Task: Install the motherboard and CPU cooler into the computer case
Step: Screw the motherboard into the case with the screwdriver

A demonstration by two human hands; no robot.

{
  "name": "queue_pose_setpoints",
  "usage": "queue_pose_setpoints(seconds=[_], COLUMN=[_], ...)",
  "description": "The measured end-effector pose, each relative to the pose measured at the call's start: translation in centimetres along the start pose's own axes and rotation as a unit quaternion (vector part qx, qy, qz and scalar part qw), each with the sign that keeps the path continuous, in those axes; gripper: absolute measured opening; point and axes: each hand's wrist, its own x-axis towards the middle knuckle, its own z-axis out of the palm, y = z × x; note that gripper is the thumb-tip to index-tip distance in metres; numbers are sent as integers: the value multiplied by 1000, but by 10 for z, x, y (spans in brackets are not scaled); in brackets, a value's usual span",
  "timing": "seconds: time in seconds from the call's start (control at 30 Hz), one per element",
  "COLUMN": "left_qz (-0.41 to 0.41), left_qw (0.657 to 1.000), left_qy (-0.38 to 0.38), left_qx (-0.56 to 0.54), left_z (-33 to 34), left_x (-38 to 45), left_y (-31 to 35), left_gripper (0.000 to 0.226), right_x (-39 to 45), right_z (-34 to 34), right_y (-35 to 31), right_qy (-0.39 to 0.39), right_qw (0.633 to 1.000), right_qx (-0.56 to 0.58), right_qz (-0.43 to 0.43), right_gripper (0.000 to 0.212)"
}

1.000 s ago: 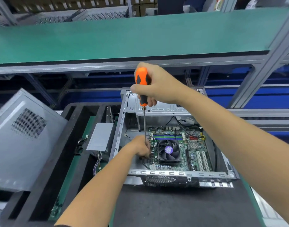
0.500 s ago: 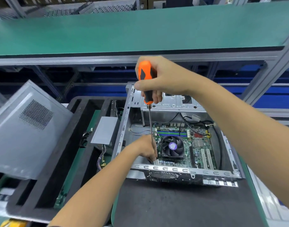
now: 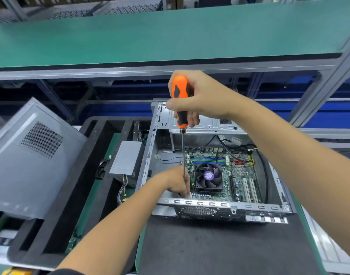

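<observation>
1. Against the frame half a second back, the right hand (image 3: 198, 98) still grips the orange and black handle of the screwdriver (image 3: 179, 100) upright, and the left hand (image 3: 176, 180) stays low at the shaft; the grip and tool look unchanged, only the view has shifted a little.
2. The left hand's fingers (image 3: 187, 190) are curled round the lower end of the thin shaft, pinching it near the tip at the left edge of the motherboard (image 3: 235, 171).
3. The screwdriver stands nearly vertical, its handle above the case's far wall and its tip hidden behind the left fingers.
4. The motherboard lies flat inside the open computer case (image 3: 209, 204), just right of the left hand.
5. The CPU cooler (image 3: 209, 176), a black fan with a purple centre label, sits on the motherboard just beside the left hand.
6. Black cables run over the board's far and right sides.
7. The case rests on a dark mat (image 3: 219, 247) on the bench.
8. To the left, a black foam tray (image 3: 57, 199) holds a grey power supply (image 3: 126, 157) with loose wires.
9. A grey side panel (image 3: 29, 155) with a vent grille leans over the tray's left edge.
</observation>
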Motion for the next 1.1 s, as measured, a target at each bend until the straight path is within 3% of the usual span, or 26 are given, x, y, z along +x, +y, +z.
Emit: queue_pose_setpoints(seconds=[0.1, 0.27, 0.37, 0.77, 1.03, 1.1], left_qz=[0, 7, 3, -10, 0, 4], left_qw=[1000, 995, 992, 988, 989, 991], left_qy=[-21, -69, -89, -119, -111, -102], left_qx=[-22, 75, 86, 98, 94, 86], left_z=[-4, 1, 0, 1, 1, 1], left_x=[-5, -7, -9, -12, -14, -14], left_y=[-3, 1, 1, 0, 3, 3], left_gripper=[9, 22, 18, 25, 20, 20], right_x=[0, -2, -2, -10, -13, -13], right_z=[-6, 5, 8, 14, 16, 14], right_y=[-5, -2, -1, 1, -2, -6], right_qy=[7, -46, -79, -141, -150, -153], right_qw=[1000, 999, 997, 989, 987, 986], right_qx=[2, 25, 26, 8, 21, 6], right_qz=[-9, 5, 6, 34, 56, 65], right_gripper=[30, 26, 27, 21, 44, 38])
